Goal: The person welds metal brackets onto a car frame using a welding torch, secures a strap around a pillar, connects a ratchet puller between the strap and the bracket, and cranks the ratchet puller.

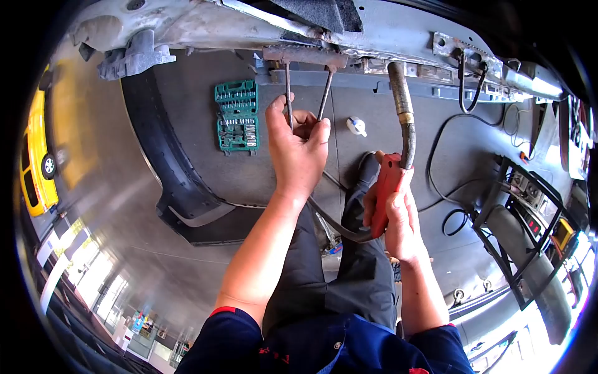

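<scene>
Two thin metal rods (325, 93) run down from a rusty bracket (305, 57) on the edge of a grey metal vehicle body (237, 31). My left hand (299, 146) is closed round the lower part of these rods. In my right hand (395, 209) is the red handle of a welding torch (389, 181). The torch's worn metal neck (402, 100) points up, its tip close to the body's edge. A cable leaves the handle's lower end and runs to the left, behind my left wrist.
A green socket set (237, 149) lies open on the floor beside a black bumper (168, 137). Near my feet is a small white bottle (356, 126). A black-framed cart (523, 249) with a gas cylinder (529, 268) stands at right; a yellow vehicle (36, 162) is far left.
</scene>
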